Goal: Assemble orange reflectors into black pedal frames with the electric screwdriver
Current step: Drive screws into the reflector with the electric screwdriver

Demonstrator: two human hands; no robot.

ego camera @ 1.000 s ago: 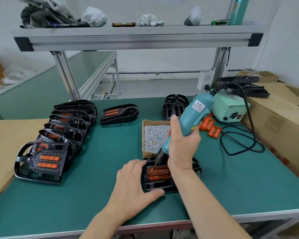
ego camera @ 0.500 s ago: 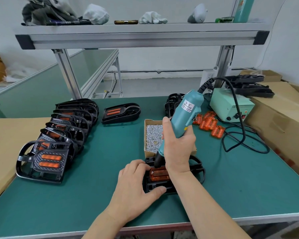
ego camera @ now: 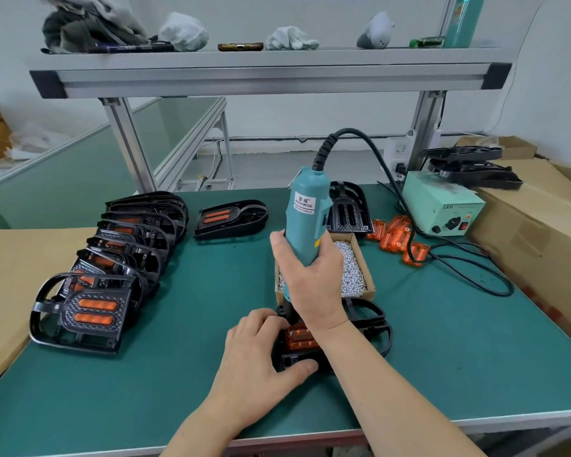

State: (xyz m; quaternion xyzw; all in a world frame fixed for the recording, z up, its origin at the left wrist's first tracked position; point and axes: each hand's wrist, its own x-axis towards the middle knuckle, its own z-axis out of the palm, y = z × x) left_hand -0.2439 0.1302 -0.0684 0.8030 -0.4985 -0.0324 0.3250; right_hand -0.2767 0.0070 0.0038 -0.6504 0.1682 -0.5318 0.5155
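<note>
Head view | right hand (ego camera: 310, 285) gripped electric screwdriver (ego camera: 305, 219), left hand (ego camera: 261, 367) held pedal frame (ego camera: 373, 324) near front edge of desk (ego camera: 178, 374) | risk: a slip could scar orange reflector (ego camera: 299, 336)

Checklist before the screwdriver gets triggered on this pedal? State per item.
1. Right hand grips teal electric screwdriver: ok.
2. Left hand holds black plastic pedal frame down on green bench mat: ok.
3. Orange translucent reflector sits in the frame; fully seated: cannot tell.
4. Bit on screw: hidden behind right hand, cannot tell.
5. Left fingertips clear of bit: close beside the tool's nose, cannot tell.
6. Black power cable arcs free behind the tool: ok.
</note>
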